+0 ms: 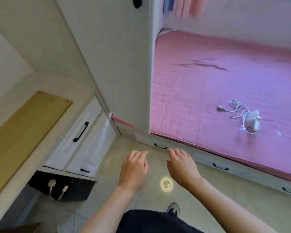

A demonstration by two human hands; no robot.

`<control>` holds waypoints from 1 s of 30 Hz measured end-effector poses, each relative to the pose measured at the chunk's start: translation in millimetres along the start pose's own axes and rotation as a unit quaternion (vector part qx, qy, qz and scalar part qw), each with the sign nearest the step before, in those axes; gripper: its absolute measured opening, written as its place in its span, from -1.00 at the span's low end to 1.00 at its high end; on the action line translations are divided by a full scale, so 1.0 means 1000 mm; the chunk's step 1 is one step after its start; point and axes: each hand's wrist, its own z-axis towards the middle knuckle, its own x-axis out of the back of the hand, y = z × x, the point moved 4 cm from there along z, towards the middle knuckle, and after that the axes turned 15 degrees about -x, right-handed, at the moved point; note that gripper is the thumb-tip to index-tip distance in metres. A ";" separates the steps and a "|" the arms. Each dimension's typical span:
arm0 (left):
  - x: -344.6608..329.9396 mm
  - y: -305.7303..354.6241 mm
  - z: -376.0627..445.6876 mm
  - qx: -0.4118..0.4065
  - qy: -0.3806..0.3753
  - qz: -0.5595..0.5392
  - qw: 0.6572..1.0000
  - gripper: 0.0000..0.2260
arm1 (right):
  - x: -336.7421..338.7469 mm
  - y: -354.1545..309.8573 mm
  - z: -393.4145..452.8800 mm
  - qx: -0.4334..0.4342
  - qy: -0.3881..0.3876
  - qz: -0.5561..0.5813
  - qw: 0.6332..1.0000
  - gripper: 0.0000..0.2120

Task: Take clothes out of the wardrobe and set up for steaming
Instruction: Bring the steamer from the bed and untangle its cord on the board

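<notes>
A white handheld steamer [252, 121] is lying on the pink bed [208, 91], toward the bed's near edge on the right, with its pale cord [237, 107] sprawling in loops beside it toward the middle of the bed. Pink and blue clothes [188, 7] are hanging, blurred, at the far top edge, above the bed's far corner. Both hands are hovering low over the tiled floor [107, 190], well apart from the steamer. The left hand [134, 169] is holding nothing, its grip slack with fingers extended. The right hand [181, 165] is likewise loose and gripping nothing, its fingertips [171, 151] pointing at the drawer handle [160, 146] under the bed's near edge. A white wardrobe panel [124, 64] is standing between the bed and a drawer unit [81, 140] on the left.
</notes>
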 end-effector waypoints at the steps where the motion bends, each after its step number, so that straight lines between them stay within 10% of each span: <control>1: -0.010 0.017 0.008 -0.008 -0.004 -0.006 1.000 -0.73 | 0.001 0.020 -0.001 -0.012 0.003 0.006 1.000 -0.65; 30: -0.191 0.211 0.302 -0.084 -0.152 -0.096 0.980 -0.71 | 0.044 0.374 0.105 -0.268 0.027 0.094 0.959 -0.67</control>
